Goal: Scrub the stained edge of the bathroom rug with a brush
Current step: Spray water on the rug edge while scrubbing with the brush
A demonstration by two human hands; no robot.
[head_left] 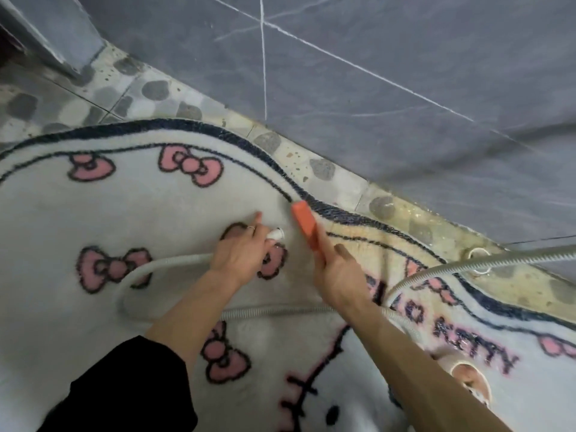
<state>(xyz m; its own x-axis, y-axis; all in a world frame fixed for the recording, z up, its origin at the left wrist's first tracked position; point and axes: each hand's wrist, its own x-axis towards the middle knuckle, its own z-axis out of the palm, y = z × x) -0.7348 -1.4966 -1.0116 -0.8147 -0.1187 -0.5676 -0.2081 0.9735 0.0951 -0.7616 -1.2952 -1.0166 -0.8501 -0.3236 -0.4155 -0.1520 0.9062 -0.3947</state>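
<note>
A white rug (pixel 131 201) with pink bows and a dark blue border lies on the floor. Its far edge (pixel 352 227) looks wet and yellow-brown. My right hand (pixel 335 275) grips the handle of an orange brush (pixel 305 222), whose head lies against the rug just inside the dark border. My left hand (pixel 246 251) holds the white nozzle (pixel 276 234) of a grey hose, with the index finger stretched out onto the rug.
The grey ribbed hose (pixel 280 311) loops across the rug and runs off to the right. A pebble-patterned tile strip (pixel 324 169) borders the rug, with a dark grey tiled wall (pixel 374 73) behind. A floor drain (pixel 478 260) sits at right. A slippered foot (pixel 467 378) rests on the rug.
</note>
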